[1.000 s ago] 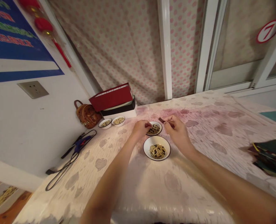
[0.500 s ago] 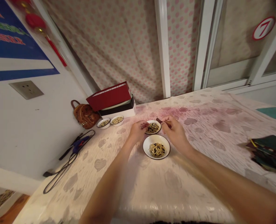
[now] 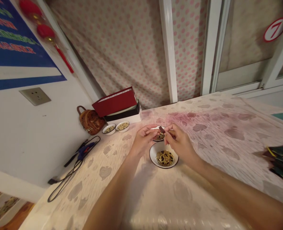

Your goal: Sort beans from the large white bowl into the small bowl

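My left hand (image 3: 143, 140) hovers over the far white bowl (image 3: 157, 140), its fingertips closed on something I cannot make out. Opposite it, my right hand (image 3: 179, 141) pinches a small flat dark brown piece (image 3: 161, 129) between thumb and fingers. The two hands' fingertips nearly meet above that bowl, hiding much of it and part of the small yellowish and black beads inside. Just nearer to me stands a larger white bowl (image 3: 154, 150) with a dark rim, holding more yellowish and black beads (image 3: 164, 158).
Two small bowls of beads (image 3: 109, 129) stand at the back left beside a brown mini backpack (image 3: 91, 121) and a red box (image 3: 117, 103). A blue glue gun (image 3: 85, 149) with its cord lies on the left. Dark green fabric (image 3: 282, 156) lies far right on the patterned tablecloth (image 3: 199, 198).
My hands have come closer together above the far bowl. The brown piece in my right hand now sits near my left fingertips. The view has shifted slightly.
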Available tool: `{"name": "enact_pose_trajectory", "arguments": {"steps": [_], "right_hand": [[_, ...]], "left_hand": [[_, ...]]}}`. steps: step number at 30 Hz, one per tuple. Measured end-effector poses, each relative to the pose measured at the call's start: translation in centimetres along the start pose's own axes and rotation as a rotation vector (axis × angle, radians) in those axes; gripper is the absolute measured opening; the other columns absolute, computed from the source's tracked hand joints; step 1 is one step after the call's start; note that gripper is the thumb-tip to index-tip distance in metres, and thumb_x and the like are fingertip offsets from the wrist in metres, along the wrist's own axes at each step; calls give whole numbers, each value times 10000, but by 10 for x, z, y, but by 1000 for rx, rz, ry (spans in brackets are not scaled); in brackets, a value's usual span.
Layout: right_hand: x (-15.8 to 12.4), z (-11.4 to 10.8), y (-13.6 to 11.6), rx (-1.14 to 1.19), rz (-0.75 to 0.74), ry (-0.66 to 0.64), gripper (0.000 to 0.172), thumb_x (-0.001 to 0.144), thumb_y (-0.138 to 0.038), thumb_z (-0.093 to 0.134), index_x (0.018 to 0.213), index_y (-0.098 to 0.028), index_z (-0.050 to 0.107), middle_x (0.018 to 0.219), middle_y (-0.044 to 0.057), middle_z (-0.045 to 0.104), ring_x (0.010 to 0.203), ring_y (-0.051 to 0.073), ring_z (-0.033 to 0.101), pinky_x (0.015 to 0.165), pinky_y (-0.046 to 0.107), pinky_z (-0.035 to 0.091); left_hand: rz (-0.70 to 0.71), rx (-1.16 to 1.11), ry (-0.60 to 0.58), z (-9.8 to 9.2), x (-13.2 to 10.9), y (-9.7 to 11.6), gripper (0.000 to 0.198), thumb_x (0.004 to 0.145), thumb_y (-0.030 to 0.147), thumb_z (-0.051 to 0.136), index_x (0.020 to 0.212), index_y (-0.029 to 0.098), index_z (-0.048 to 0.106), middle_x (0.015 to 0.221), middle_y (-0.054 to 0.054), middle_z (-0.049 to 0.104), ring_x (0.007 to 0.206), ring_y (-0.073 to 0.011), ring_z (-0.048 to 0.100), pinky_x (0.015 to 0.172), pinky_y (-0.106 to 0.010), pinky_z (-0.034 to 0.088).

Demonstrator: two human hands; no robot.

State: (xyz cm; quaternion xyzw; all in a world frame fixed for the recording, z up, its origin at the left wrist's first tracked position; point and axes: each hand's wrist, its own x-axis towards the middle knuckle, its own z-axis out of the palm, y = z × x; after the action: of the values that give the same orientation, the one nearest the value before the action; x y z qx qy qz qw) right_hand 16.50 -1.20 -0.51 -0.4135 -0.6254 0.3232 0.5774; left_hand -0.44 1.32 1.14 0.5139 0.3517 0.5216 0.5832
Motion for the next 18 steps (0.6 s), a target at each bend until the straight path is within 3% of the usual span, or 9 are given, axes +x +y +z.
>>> {"name": "enact_pose_trajectory", "arguments": {"steps": [8, 18], "right_hand": [[-3, -1, -3, -90, -13, -43, 72, 927, -319, 521, 946, -251, 504, 616, -53, 666, 489, 136, 547, 514, 266, 362], [-3, -1, -3, -106, 3, -39, 73, 926, -314, 517, 969, -260, 492, 619, -61, 671, 501, 137, 557, 518, 265, 353]], "left_hand": [[-13, -88, -33, 8, -5, 2, 427, 660, 317, 945, 1003, 149, 755, 880, -55, 788, 813, -164, 718, 833, -318, 544], [14, -59, -30, 8, -5, 0, 423, 673, 345, 940, 1004, 154, 758, 897, -47, 784, 813, -153, 714, 826, -310, 548]]}}
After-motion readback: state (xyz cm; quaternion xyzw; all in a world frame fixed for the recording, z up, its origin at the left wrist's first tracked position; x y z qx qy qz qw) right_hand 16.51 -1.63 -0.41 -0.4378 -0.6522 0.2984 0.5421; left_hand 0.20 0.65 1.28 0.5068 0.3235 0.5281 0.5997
